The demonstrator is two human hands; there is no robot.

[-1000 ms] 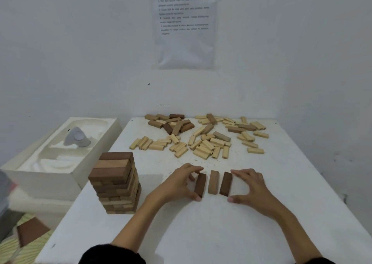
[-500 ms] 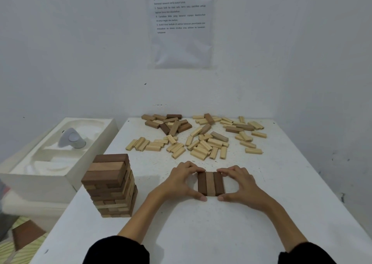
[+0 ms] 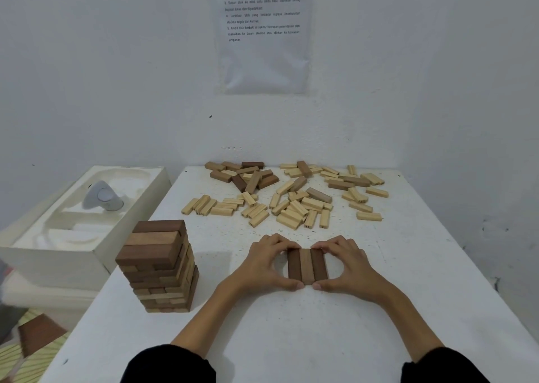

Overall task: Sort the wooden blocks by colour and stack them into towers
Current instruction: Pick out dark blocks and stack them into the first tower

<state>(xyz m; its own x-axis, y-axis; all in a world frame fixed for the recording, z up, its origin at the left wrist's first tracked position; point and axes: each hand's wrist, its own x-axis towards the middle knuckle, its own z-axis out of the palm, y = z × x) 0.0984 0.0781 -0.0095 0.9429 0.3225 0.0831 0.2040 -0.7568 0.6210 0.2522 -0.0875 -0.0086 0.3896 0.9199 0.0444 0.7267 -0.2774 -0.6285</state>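
- My left hand (image 3: 262,266) and right hand (image 3: 348,266), fingers curled, clamp 3 blocks (image 3: 306,264) right of the tower (image 3: 159,266).
- Risk: uneven squeeze may drop the middle block (image 3: 306,270).

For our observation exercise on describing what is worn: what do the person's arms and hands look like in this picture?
The left hand and the right hand are bare: no gloves, rings or watch show. Each arm wears black, the left sleeve and the right sleeve both ending near the elbow, so the forearms are uncovered.
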